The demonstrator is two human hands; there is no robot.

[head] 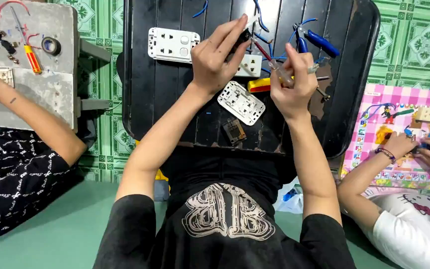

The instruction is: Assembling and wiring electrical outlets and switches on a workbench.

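My left hand (220,55) pinches a small black socket module (244,39) above the black table (175,99). My right hand (294,82) grips a screwdriver (273,64) with a clear handle, its red shaft pointing at the module. Below my hands lie a white socket plate (241,102), face down, and a small dark module (234,131). A white double socket with switches (173,45) rests at the far left of the table. Another white socket (251,66) sits partly behind my hands.
Blue-handled pliers (319,44), blue wires (262,22) and a yellow-red tool (259,85) lie on the table. At left another person's arm (31,114) rests on a grey table (55,84) with a screwdriver and tape roll. At right, a person's hands (424,149) work over a pink mat (399,94).
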